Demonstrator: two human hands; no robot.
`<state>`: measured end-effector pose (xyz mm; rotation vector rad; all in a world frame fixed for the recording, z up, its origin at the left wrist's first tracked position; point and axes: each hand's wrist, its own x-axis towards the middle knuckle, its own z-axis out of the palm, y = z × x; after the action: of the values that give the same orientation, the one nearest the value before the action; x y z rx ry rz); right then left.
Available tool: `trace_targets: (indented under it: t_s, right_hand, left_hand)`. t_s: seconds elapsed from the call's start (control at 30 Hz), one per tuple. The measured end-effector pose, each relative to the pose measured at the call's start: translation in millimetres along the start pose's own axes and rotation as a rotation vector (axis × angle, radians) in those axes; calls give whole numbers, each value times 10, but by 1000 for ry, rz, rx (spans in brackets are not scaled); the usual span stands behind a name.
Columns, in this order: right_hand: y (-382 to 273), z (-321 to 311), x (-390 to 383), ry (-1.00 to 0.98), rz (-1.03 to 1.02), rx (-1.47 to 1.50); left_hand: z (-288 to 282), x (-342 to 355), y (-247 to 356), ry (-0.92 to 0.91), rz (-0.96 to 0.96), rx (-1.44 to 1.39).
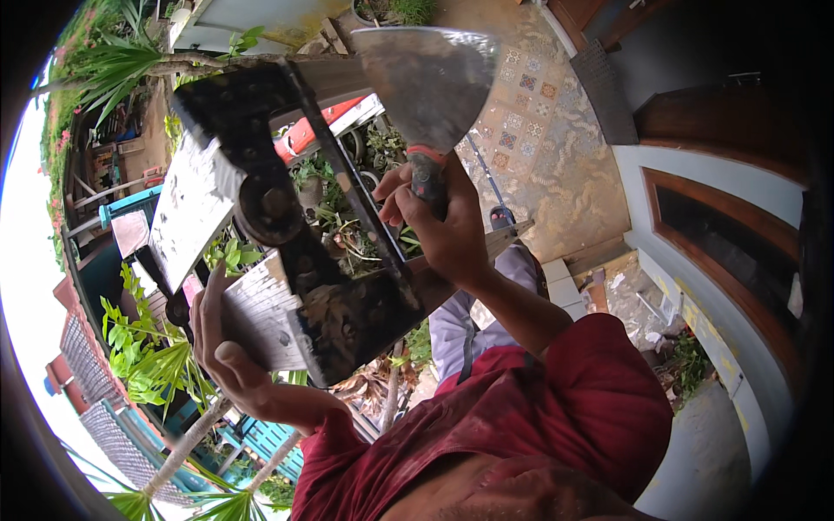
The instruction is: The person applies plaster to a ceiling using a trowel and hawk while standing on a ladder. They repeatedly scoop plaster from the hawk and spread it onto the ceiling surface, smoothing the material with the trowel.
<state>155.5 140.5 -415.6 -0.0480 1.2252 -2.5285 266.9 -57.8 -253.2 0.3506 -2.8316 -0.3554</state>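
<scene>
My right hand is wrapped round the dark handle of a wide putty knife, a red band at its collar. Its broad, smeared metal blade points away from me. Close in front stands a folding ladder with a worn black hinge bracket, a round pivot and pale, scuffed side pieces. My left hand grips the edge of one pale piece beside the bracket, thumb on the near face. Some of its fingers are hidden behind that piece.
Below lies a patterned tile floor. Potted plants and a red object show through the ladder. At right is a pale wall with a wood-framed window. Leafy plants and tiled roofs are at left.
</scene>
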Motion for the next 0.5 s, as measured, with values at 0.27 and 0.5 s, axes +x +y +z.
trace_targets:
  t_s: [0.27, 0.5]
  right_hand:
    - [345, -338, -20, -190, 169, -280]
    - [277, -386, -6, -268, 64, -219]
  left_hand:
    - [227, -171, 128, 182, -215, -293]
    - [487, -288, 125, 322, -182, -218]
